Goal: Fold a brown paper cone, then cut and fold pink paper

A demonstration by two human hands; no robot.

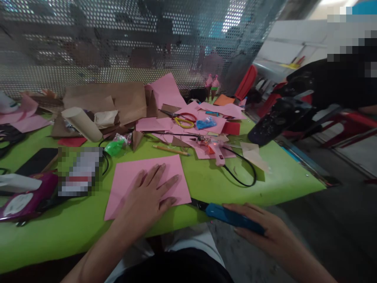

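A sheet of pink paper (pixel 126 177) lies on the green table near its front edge. My left hand (pixel 150 192) rests flat on it, fingers spread. My right hand (pixel 256 224) is wrapped round the blue handle of a utility knife (pixel 226 215). The knife's dark blade end points left and meets the lower right corner of the pink sheet; whether it is under or only against the paper I cannot tell. Behind the sheet lie a pencil (pixel 171 150) and a pink glue gun (pixel 218 154) with a black cord.
Scissors with red and yellow handles (pixel 185 120) lie among pink scraps. Brown cardboard (pixel 129 102) and a cardboard tube (pixel 82 124) stand at the back. A purple pouch (pixel 29 200) lies at left, a dark bottle (pixel 265 122) at right. A perforated metal screen (pixel 118 47) rises behind.
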